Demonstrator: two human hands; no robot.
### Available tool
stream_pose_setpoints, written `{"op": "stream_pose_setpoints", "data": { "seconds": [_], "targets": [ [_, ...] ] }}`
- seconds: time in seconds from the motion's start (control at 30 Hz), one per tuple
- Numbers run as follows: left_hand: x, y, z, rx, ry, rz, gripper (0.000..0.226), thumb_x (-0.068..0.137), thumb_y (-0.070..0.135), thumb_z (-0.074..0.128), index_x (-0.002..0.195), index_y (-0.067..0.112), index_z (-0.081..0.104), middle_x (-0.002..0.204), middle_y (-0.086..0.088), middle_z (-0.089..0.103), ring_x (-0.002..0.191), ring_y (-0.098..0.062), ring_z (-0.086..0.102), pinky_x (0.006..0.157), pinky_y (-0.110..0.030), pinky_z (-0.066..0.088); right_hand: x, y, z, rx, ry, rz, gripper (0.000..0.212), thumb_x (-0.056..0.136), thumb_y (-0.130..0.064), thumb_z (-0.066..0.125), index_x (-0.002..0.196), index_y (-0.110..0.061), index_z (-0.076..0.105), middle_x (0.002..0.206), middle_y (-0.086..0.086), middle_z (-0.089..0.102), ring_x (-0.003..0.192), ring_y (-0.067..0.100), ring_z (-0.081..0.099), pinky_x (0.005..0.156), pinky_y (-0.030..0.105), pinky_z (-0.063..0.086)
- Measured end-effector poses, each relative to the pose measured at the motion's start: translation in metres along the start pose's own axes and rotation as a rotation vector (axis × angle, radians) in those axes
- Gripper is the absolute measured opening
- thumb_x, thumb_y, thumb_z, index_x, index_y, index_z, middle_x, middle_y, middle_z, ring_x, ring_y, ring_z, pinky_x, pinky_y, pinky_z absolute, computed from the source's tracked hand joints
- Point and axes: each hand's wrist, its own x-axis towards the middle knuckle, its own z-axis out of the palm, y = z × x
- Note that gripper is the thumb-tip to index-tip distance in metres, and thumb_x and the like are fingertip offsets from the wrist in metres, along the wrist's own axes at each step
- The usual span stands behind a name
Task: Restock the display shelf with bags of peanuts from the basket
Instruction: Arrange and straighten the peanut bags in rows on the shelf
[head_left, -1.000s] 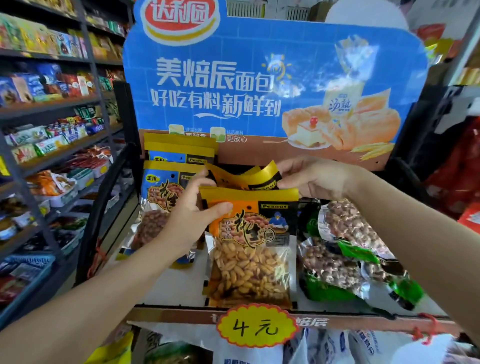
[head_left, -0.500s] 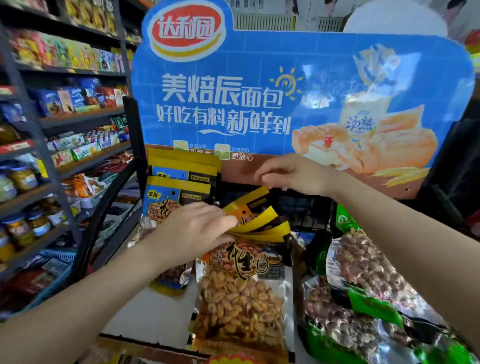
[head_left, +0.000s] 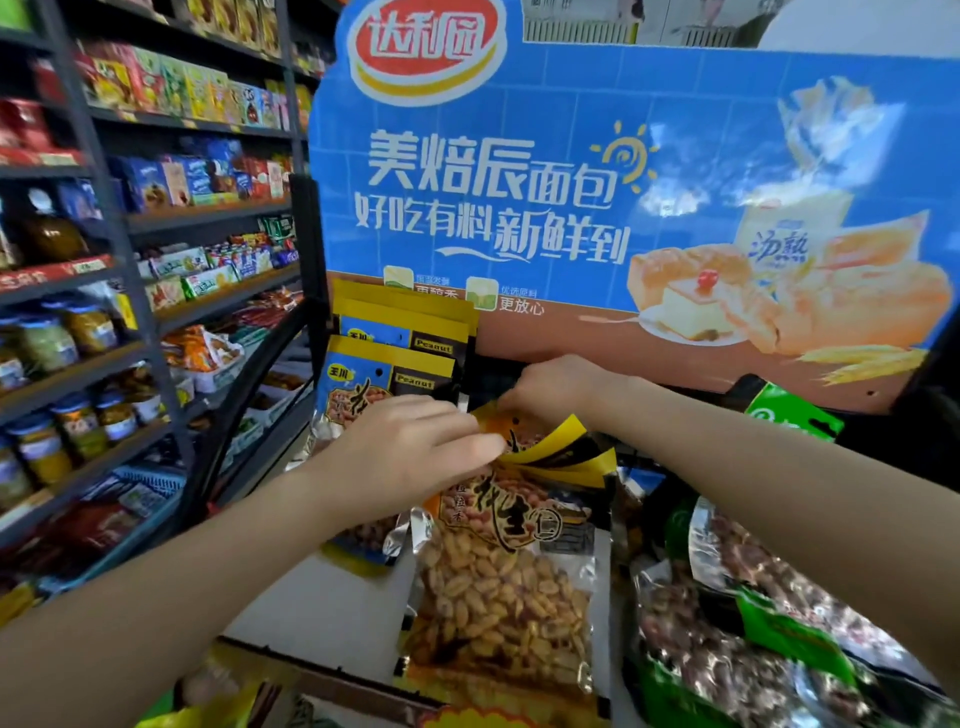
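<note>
The orange peanut bags (head_left: 501, 592) are the landmark here: a small stack lying on the white floor of the display shelf (head_left: 332, 608), clear windows toward the camera, yellow header flaps fanned up at the far end. A second ago the front bag was held upright by its header; now it lies tilted back on the stack, so this bag looks all but placed and what remains is squaring the pile.

Over the near-left corner of the flaps, the left hand (head_left: 410, 449) comes in with fingers curled, their tips pinching the header edges together. Just beyond the flaps, the right hand (head_left: 553, 387) has dropped from the backboard height to the rear of the stack; its fingers curl down onto the back flap, though whether they pinch it or only press it is hard to say from this angle.

Right of the stack lie the green-trimmed peanut bags (head_left: 753, 639), touching its side. Left and behind it stand the blue peanut bags (head_left: 387, 384), upright against the blue bread sign (head_left: 571, 182). The basket is not in view.
</note>
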Motion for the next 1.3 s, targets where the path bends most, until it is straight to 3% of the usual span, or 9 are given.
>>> {"op": "stream_pose_setpoints", "data": {
  "seconds": [0.13,0.27,0.47,0.63,0.8,0.9,1.13,1.2,1.3],
  "targets": [
    [-0.001,0.001,-0.004,-0.006,-0.011,0.024,0.034,0.078,0.009,0.066,0.106,0.014,0.047,0.068,-0.008,0.065,0.059,-0.025,0.063,0.046,-0.033,0.05,-0.002,0.0,-0.005,0.189,0.002,-0.017,0.051,0.093,-0.01,0.047,0.14,-0.023,0.034,0.144,0.001,0.037,0.119,0.025,0.048,0.069,0.034,0.043],
    [-0.007,-0.001,-0.011,0.019,-0.006,0.026,0.041,0.073,0.001,0.068,0.105,0.015,0.047,0.068,-0.007,0.064,0.057,-0.025,0.06,0.044,-0.032,0.047,0.012,-0.005,-0.014,0.343,-0.064,-0.088,0.045,0.092,-0.01,0.049,0.137,-0.011,0.041,0.149,0.007,0.032,0.129,0.026,0.04,0.102,0.038,0.039],
    [-0.014,-0.003,-0.016,0.016,-0.014,0.02,0.037,0.078,0.002,0.064,0.107,0.015,0.046,0.071,-0.009,0.065,0.06,-0.025,0.061,0.045,-0.034,0.048,0.01,-0.011,-0.006,0.214,0.022,-0.045,0.029,0.089,-0.016,0.053,0.117,-0.021,0.055,0.134,0.007,0.039,0.098,0.032,0.056,0.074,0.044,0.052],
    [-0.01,-0.006,-0.007,0.012,-0.002,-0.014,0.046,0.074,0.007,0.074,0.109,0.016,0.046,0.072,-0.008,0.065,0.061,-0.025,0.061,0.045,-0.033,0.048,-0.017,0.012,-0.024,0.319,0.225,-0.055,0.015,0.086,-0.026,0.061,0.099,-0.019,0.066,0.098,-0.002,0.067,0.109,0.022,0.049,0.087,0.035,0.034],
    [0.012,-0.01,-0.008,-0.036,0.032,0.043,0.021,0.088,0.022,0.057,0.103,0.015,0.044,0.061,-0.006,0.061,0.051,-0.023,0.057,0.041,-0.032,0.047,-0.047,0.03,-0.04,0.532,0.328,0.012,0.012,0.086,-0.018,0.063,0.09,-0.007,0.064,0.075,0.007,0.064,0.078,0.022,0.055,0.071,0.037,0.045],
    [0.024,-0.015,-0.015,-0.086,0.007,0.069,0.019,0.091,0.028,0.048,0.106,0.017,0.045,0.058,-0.005,0.06,0.046,-0.022,0.055,0.038,-0.033,0.046,-0.058,0.024,-0.051,0.672,0.419,-0.008,0.013,0.085,-0.014,0.062,0.087,-0.002,0.065,0.076,0.011,0.066,0.068,0.009,0.053,0.064,0.015,0.038],
    [0.037,-0.015,-0.013,-0.118,-0.011,0.069,0.03,0.082,0.037,0.053,0.105,0.018,0.049,0.075,0.001,0.073,0.052,-0.016,0.063,0.041,-0.023,0.049,-0.062,0.038,-0.07,0.649,0.498,0.093,0.017,0.086,-0.022,0.056,0.089,-0.009,0.065,0.054,-0.012,0.045,0.052,-0.007,0.047,0.053,0.009,0.032],
    [0.045,-0.019,-0.007,-0.133,-0.075,-0.015,0.04,0.08,0.044,0.053,0.112,0.02,0.05,0.08,0.001,0.074,0.052,-0.016,0.063,0.042,-0.023,0.049,-0.063,0.051,-0.074,0.683,0.519,0.128,0.012,0.087,-0.019,0.059,0.089,-0.009,0.066,0.059,-0.011,0.051,0.056,-0.01,0.049,0.056,0.007,0.034],
    [0.071,-0.025,0.002,-0.205,-0.407,-0.276,0.054,0.083,0.047,0.057,0.132,0.028,0.045,0.076,0.001,0.066,0.054,-0.011,0.048,0.051,-0.025,0.039,-0.058,0.055,-0.068,0.708,0.341,0.158,0.014,0.087,-0.015,0.062,0.093,-0.005,0.069,0.076,0.004,0.062,0.059,-0.01,0.051,0.06,0.004,0.034]
  ]
}}
